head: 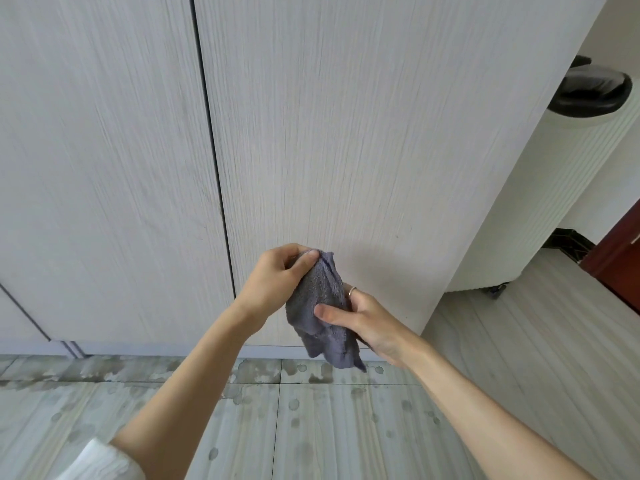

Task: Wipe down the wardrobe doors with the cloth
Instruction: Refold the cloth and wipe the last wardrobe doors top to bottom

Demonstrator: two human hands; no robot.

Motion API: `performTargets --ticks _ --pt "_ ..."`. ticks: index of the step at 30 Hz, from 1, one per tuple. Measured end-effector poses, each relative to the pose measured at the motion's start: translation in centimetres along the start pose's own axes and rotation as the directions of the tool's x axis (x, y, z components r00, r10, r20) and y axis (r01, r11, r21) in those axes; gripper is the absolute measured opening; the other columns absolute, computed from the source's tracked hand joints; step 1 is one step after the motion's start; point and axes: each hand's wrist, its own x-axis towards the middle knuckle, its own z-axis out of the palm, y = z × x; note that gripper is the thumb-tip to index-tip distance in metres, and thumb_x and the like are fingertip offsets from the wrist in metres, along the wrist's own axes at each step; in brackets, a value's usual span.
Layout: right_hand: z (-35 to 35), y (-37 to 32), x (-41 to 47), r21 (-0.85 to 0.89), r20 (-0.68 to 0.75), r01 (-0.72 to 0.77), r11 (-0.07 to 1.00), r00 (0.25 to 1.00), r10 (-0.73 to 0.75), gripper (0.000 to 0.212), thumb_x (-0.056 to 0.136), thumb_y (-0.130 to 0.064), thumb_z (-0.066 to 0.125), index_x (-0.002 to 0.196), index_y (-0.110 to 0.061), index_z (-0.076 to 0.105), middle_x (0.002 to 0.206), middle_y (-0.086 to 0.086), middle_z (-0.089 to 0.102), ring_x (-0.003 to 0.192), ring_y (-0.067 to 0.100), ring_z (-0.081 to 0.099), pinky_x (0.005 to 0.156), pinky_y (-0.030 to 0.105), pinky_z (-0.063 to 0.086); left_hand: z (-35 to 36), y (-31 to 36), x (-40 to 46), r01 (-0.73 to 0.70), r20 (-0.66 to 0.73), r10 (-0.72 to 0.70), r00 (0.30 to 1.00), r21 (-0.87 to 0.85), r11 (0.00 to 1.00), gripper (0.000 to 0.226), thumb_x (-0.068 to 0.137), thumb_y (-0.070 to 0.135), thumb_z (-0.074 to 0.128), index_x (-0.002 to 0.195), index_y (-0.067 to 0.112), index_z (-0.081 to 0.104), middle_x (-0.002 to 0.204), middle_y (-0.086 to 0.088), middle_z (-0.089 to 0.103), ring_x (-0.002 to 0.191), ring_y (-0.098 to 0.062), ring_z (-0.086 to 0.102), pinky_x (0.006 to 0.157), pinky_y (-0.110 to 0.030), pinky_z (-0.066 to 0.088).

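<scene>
A grey-purple terry cloth (320, 299) hangs bunched between both hands, a little in front of the pale wood-grain wardrobe doors (346, 140). My left hand (273, 278) pinches the cloth's top edge between thumb and fingers. My right hand (363, 317), with a ring on one finger, grips the cloth's middle from the right, thumb across the front. The cloth's lower end dangles free above the floor. A dark vertical gap (211, 140) separates the left door (97, 168) from the right one.
Grey floor tiles (311, 420) in front of the wardrobe carry many dark wet spots. A white ribbed bin (540, 209) with a black bag liner stands on castors to the right of the wardrobe. A dark red door (620, 265) shows at the far right.
</scene>
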Motion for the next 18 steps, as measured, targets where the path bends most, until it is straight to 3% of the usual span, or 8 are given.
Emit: performTargets --ticks 2,5,7,9,11,14,16,18 --pt "0.2 0.2 0.0 -0.036 -0.033 -0.016 0.999 0.999 0.014 0.041 0.074 -0.019 0.076 0.109 -0.007 0.058 0.101 0.008 0.069 0.094 0.021 0.066 0.084 0.031 0.052 -0.3 -0.1 0.1 -0.011 -0.070 0.009 0.998 -0.028 1.000 0.016 0.095 0.019 0.055 0.083 0.017 0.066 0.082 0.001 0.068 0.076 -0.006 0.061 0.069 -0.018 0.050" --pt "0.0 0.1 0.0 0.013 -0.134 -0.033 0.999 0.990 0.035 0.013 0.081 -0.005 0.070 0.091 -0.007 0.063 0.086 0.014 0.067 0.077 0.026 0.061 0.064 0.033 0.046 -1.1 -0.8 0.4 0.013 -0.177 -0.022 0.984 -0.049 0.999 0.011 0.093 0.018 0.059 0.085 0.017 0.066 0.080 -0.001 0.067 0.075 -0.011 0.060 0.063 -0.020 0.048" --pt "-0.3 -0.2 0.0 0.079 -0.197 -0.049 0.996 0.978 0.064 0.008 0.081 -0.002 0.069 0.086 -0.007 0.064 0.078 0.015 0.065 0.067 0.024 0.057 0.053 0.026 0.041 -1.4 -1.5 0.5 0.041 -0.236 -0.027 0.971 0.051 0.998 0.002 0.091 0.019 0.061 0.093 0.018 0.061 0.081 -0.001 0.064 0.075 -0.015 0.058 0.060 -0.023 0.044" --pt "-0.7 -0.5 0.0 0.107 -0.254 -0.065 0.992 0.963 0.090 0.006 0.081 -0.003 0.069 0.084 -0.006 0.064 0.076 0.016 0.061 0.065 0.024 0.051 0.050 0.026 0.035 -1.6 -2.0 0.6 0.044 -0.267 0.012 0.964 0.204 0.978 0.016 0.090 0.019 0.063 0.103 0.020 0.054 0.092 -0.001 0.059 0.081 -0.015 0.057 0.062 -0.021 0.042" --pt "-1.0 -0.7 0.1 0.158 -0.295 -0.051 0.986 0.950 0.097 0.004 0.081 -0.003 0.069 0.081 -0.006 0.065 0.078 0.017 0.063 0.070 0.026 0.053 0.059 0.032 0.037 -1.4 -1.7 0.5 -0.046 -0.192 0.101 0.976 0.273 0.961 0.017 0.089 0.023 0.065 0.102 0.021 0.055 0.099 0.000 0.058 0.090 -0.012 0.058 0.072 -0.019 0.044" --pt "-1.1 -1.3 0.2 0.182 -0.322 0.032 0.983 0.946 0.028 0.002 0.081 -0.006 0.070 0.080 -0.008 0.070 0.086 0.018 0.068 0.081 0.028 0.059 0.072 0.039 0.040 -0.2 -0.6 -0.2 -0.089 0.131 0.061 0.989 0.221 0.971 0.028 0.082 0.038 0.063 0.105 0.023 0.058 0.100 0.005 0.063 0.095 -0.005 0.060 0.080 -0.017 0.049" --pt "-0.9 -1.6 0.3 0.169 -0.368 0.102 0.980 0.929 -0.033 0.003 0.081 -0.011 0.070 0.084 -0.012 0.071 0.095 0.015 0.069 0.086 0.025 0.061 0.074 0.039 0.043 0.7 -0.3 -0.5 -0.060 0.226 0.023 0.974 0.160 0.985 0.029 0.086 0.025 0.065 0.112 0.018 0.057 0.103 -0.004 0.065 0.090 -0.012 0.063 0.077 -0.021 0.053" --pt "-1.0 -1.6 0.2 0.154 -0.395 0.142 0.978 0.916 -0.071 0.006 0.083 -0.014 0.069 0.089 -0.015 0.070 0.094 0.011 0.069 0.081 0.021 0.063 0.066 0.032 0.043 1.1 -0.1 -0.5 -0.022 0.229 0.008 0.973 0.060 0.998 0.028 0.090 0.006 0.061 0.117 0.009 0.056 0.102 -0.017 0.066 0.085 -0.019 0.064 0.077 -0.024 0.054"
